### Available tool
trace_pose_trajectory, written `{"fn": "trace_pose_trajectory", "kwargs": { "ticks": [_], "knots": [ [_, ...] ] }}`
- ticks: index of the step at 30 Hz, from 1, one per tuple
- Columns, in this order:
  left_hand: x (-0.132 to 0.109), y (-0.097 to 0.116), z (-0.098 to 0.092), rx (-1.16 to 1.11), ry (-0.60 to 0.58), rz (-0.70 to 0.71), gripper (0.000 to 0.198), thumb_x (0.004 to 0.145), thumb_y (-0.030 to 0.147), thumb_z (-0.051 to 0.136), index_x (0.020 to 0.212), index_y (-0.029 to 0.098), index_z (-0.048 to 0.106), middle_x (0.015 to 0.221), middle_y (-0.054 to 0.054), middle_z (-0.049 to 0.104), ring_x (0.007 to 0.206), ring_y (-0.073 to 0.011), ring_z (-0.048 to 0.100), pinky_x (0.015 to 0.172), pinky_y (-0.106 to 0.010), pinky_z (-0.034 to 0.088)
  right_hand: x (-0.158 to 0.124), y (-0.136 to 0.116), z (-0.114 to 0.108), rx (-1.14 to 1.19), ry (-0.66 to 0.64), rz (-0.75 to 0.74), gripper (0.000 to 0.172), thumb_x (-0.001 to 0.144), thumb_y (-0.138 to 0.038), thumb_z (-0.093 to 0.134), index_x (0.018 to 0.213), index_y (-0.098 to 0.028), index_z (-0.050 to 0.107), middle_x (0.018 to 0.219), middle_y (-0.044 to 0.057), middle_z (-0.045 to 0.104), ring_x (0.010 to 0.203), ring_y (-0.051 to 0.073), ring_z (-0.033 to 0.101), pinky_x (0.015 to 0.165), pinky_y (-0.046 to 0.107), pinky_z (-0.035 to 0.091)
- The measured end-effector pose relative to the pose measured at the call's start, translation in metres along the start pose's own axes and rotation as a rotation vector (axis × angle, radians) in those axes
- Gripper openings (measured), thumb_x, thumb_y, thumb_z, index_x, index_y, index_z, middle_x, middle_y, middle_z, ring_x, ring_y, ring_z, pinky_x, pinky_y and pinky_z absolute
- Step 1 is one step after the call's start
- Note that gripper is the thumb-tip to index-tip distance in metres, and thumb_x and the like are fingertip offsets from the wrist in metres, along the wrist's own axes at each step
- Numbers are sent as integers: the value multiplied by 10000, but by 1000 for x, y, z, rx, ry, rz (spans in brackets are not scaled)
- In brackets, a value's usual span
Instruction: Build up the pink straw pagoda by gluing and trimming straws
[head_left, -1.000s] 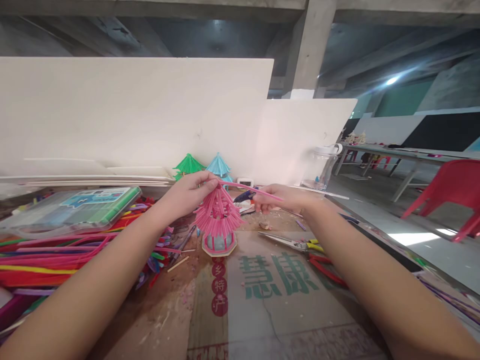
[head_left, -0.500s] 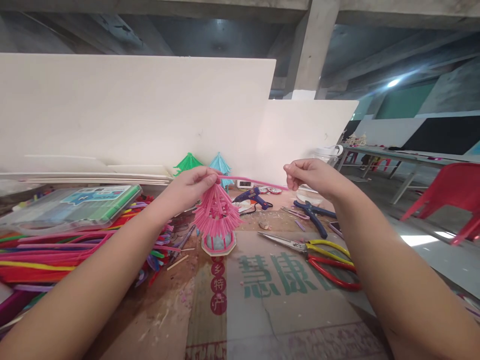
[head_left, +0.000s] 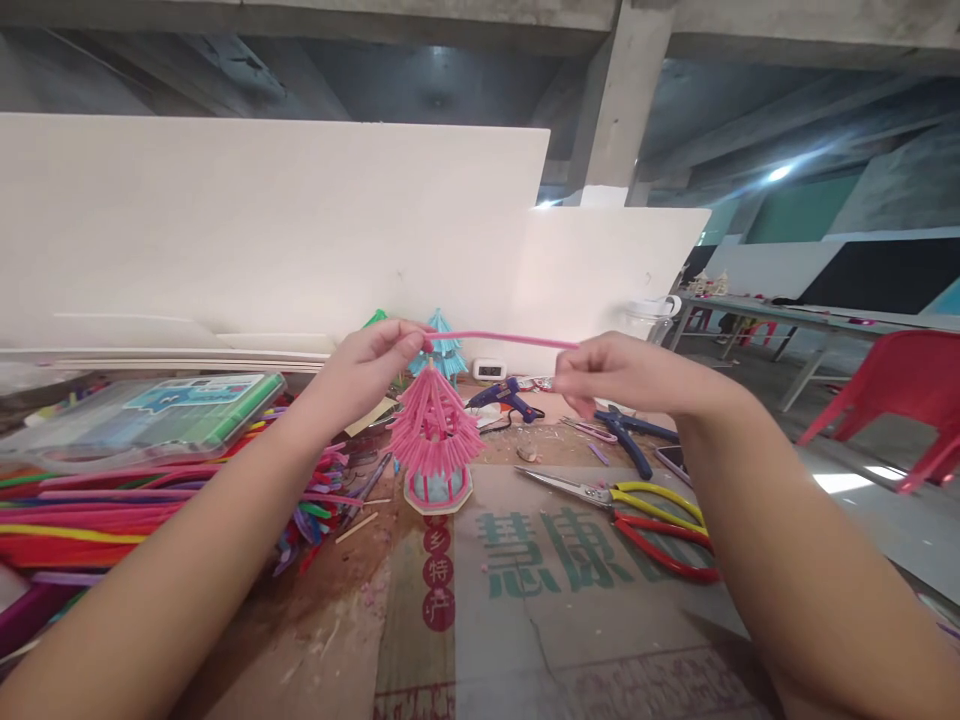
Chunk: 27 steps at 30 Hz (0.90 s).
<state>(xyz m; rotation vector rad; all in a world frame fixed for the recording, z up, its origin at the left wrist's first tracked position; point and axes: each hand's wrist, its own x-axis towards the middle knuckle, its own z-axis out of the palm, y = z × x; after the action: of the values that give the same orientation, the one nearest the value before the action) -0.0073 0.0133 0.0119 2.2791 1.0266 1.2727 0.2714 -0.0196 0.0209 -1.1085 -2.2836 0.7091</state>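
Note:
A pink pipe cleaner [head_left: 504, 340] stretches nearly level between my two hands. My left hand [head_left: 375, 362] pinches its left end, just above and left of a small pink pagoda model [head_left: 436, 425]. The other end is closed in the fingers of my right hand [head_left: 615, 372], partly hidden by them. The pagoda is built of pink pipe cleaners, with tiered roofs and a pale octagonal base, and it stands upright on the cardboard [head_left: 570, 620]. Scissors [head_left: 600, 492] with yellow and red handles lie open to the right, below my right hand.
Behind are a blue pagoda model [head_left: 448, 360], a glue gun [head_left: 506, 398], a small clock [head_left: 490, 370] and blue pliers [head_left: 631, 440]. Many coloured pipe cleaners [head_left: 112, 510] and a plastic case [head_left: 150, 415] lie left. A clear jar [head_left: 649, 318] stands at the back right.
My left hand has risen slightly away from the pagoda's top, whose tip now shows. My right hand has moved a little, and the pipe cleaner has lifted and levelled out between them.

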Motion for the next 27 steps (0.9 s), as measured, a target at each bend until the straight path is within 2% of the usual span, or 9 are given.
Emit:
{"fn": "trace_pose_trajectory", "kwargs": {
  "ticks": [2,4,6,10,13,15,19,23,27],
  "knots": [
    [0,1,-2,4,17,-7,320,835,481,471,825,184,591,989,-51,655,925,-206,563,842,-330,421,-11,-10,-3,126,-290,-81,485,659,-678,612,621,-197,658,575,12,654,541,119,575,575,255,458],
    [0,1,-5,5,30,-1,326,834,485,473,830,182,596,970,-48,655,905,-202,563,820,-323,424,-17,-18,-4,204,-403,-133,550,592,-716,636,759,-197,711,677,41,703,608,146,623,615,274,489],
    [-1,1,-6,16,26,6,335,837,484,470,830,177,601,939,-46,650,878,-197,564,797,-318,427,-19,-24,-1,209,-298,-178,507,643,-672,640,823,-204,715,703,40,707,600,138,622,582,260,490],
    [-5,8,-5,171,-17,76,322,857,442,451,780,175,614,852,-29,624,847,-194,563,800,-321,417,-15,-39,22,107,157,-265,318,801,-527,577,766,-230,685,683,18,677,560,122,592,532,254,479],
    [-11,19,-2,290,-73,170,290,868,384,448,742,182,614,844,-22,614,850,-191,564,802,-318,410,-11,-50,45,-99,559,-316,208,854,-411,551,852,-247,678,801,32,683,704,158,619,641,295,500],
    [-15,25,-1,314,-116,204,273,871,366,447,758,190,622,854,-22,614,860,-191,562,796,-316,415,-6,-53,56,-290,690,-353,171,872,-338,539,921,-245,673,890,46,682,816,187,622,725,326,494],
    [-17,31,1,318,-172,249,279,882,363,440,765,193,628,864,-28,610,873,-189,557,791,-313,425,5,-45,66,-455,645,-339,178,886,-290,528,970,-224,670,943,45,695,872,196,625,758,321,478],
    [-16,29,4,325,-169,292,282,893,361,448,764,188,629,866,-27,617,862,-175,559,796,-308,424,14,-36,69,-408,571,-281,181,897,-286,519,946,-237,686,891,7,722,762,158,641,662,263,447],
    [-17,25,7,333,-185,346,256,889,339,479,781,189,657,868,-25,625,862,-168,560,777,-299,429,16,-36,73,-373,531,-251,172,885,-309,541,902,-220,688,739,-8,706,622,123,606,563,231,392]
  ]
}}
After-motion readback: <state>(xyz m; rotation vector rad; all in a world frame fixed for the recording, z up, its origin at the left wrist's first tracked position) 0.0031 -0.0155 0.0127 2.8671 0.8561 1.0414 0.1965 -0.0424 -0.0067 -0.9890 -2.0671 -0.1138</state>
